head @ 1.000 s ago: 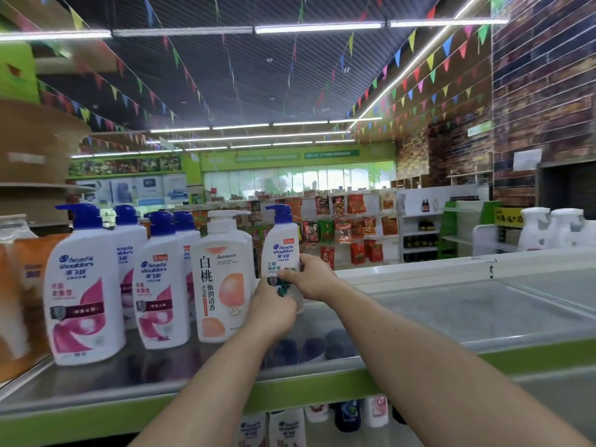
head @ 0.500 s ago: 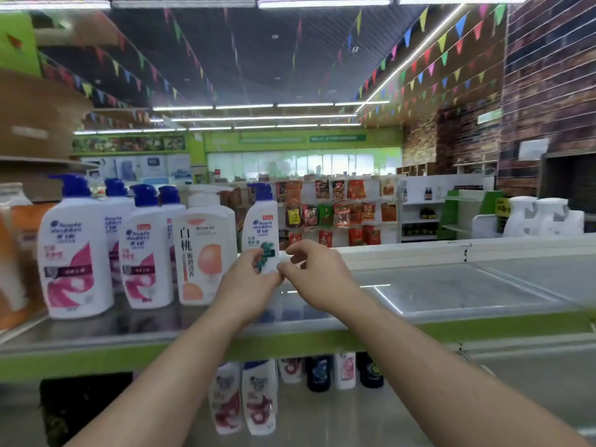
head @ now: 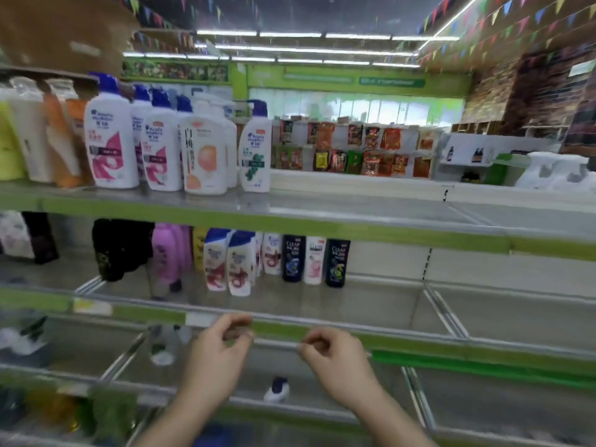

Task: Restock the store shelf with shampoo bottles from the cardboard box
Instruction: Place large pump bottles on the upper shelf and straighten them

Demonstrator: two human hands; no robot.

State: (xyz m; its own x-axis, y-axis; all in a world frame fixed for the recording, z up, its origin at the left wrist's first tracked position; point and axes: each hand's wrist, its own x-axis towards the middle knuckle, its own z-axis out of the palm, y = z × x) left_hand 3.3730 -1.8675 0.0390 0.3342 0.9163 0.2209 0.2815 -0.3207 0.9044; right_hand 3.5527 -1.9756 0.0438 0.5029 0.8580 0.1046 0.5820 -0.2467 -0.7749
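A white pump shampoo bottle with a green leaf label (head: 254, 149) stands alone at the right end of a row of white pump bottles (head: 111, 137) on the top shelf (head: 354, 217). My left hand (head: 216, 353) and my right hand (head: 333, 359) hang low in front of the third shelf edge, fingers loosely curled, holding nothing. A peach-label bottle (head: 203, 153) stands just left of the green-label one. The cardboard box is out of view. The frame is motion-blurred.
The middle shelf (head: 387, 298) holds several smaller bottles, pink, white and dark (head: 293, 259). To the right both shelves are bare. White jugs (head: 554, 171) sit far right on the top shelf. Lower shelves hold a few scattered bottles (head: 277, 388).
Both hands have let go of the green-label bottle and dropped down from the top shelf. The view has tilted downward, showing the lower shelves.
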